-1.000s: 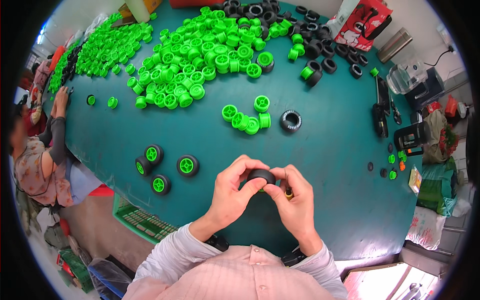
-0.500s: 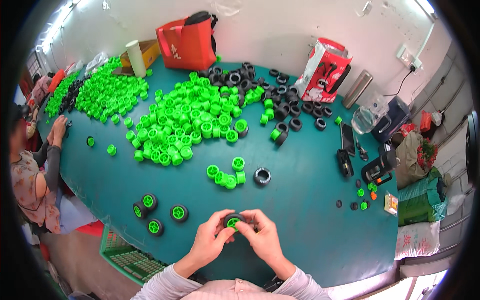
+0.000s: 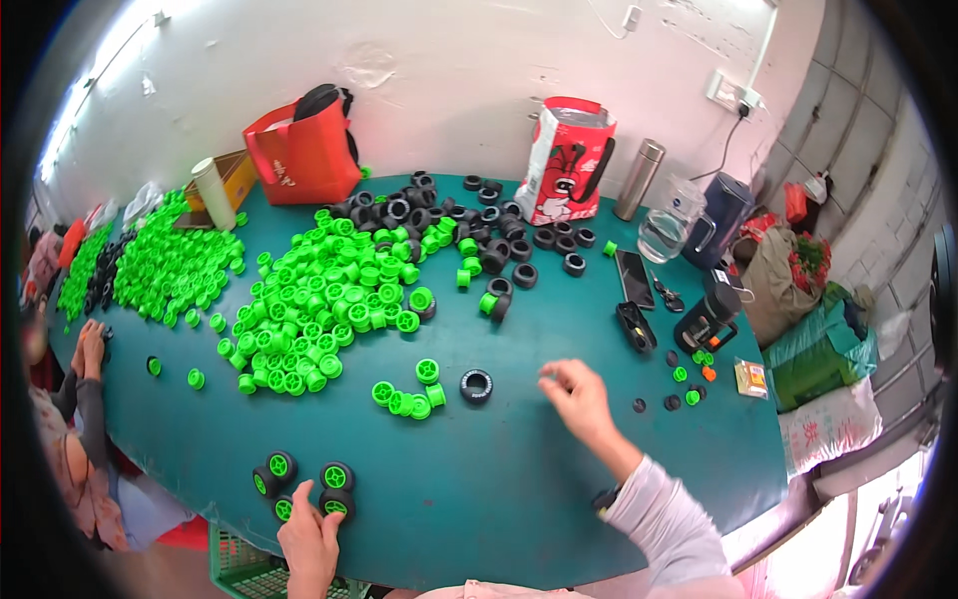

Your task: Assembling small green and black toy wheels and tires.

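Note:
My left hand is at the near left with thumb and forefinger apart, the thumb at the edge of a black-tyred wheel with a green rim. That wheel lies against another assembled wheel, and several more, one a wheel, sit just to the left. Over the middle right of the table, my right hand has half-curled, parted fingers and nothing visible in them. To its left lies a loose black tyre, with a small group of green rims beside it.
A big heap of green rims and a pile of black tyres fill the far middle of the table. A phone, glass jug and flask stand right. A person works at the left; a green basket is below.
The wheel held in both hands is now down among the others at the near left. My hands have parted, the left toward those wheels, the right outward and forward. The view has shifted.

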Action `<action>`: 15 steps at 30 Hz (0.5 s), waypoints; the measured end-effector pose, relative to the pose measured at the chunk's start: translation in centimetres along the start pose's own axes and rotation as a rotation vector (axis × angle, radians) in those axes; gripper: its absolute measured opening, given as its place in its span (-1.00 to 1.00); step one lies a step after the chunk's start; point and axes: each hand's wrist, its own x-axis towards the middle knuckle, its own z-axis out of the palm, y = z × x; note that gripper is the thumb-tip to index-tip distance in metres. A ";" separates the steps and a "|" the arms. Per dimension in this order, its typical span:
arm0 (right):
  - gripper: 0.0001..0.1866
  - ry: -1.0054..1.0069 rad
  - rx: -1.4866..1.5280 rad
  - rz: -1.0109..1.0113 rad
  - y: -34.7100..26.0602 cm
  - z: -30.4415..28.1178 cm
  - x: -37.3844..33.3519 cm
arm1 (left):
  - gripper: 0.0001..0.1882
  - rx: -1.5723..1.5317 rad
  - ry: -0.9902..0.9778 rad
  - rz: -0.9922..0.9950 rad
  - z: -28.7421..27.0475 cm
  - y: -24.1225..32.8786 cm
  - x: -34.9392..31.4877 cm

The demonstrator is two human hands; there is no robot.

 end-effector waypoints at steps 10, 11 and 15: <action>-0.58 0.083 -0.485 -0.153 9.5 -6.8 16.5 | -0.54 0.084 0.504 0.440 5.5 -4.9 -6.2; -0.56 0.107 -0.501 -0.186 10.1 -6.3 18.3 | -0.55 0.164 0.523 0.486 5.4 -4.8 -6.6; -0.44 0.146 -0.583 -0.208 13.4 -4.6 25.9 | -0.67 0.052 0.468 0.357 4.6 -3.8 -6.8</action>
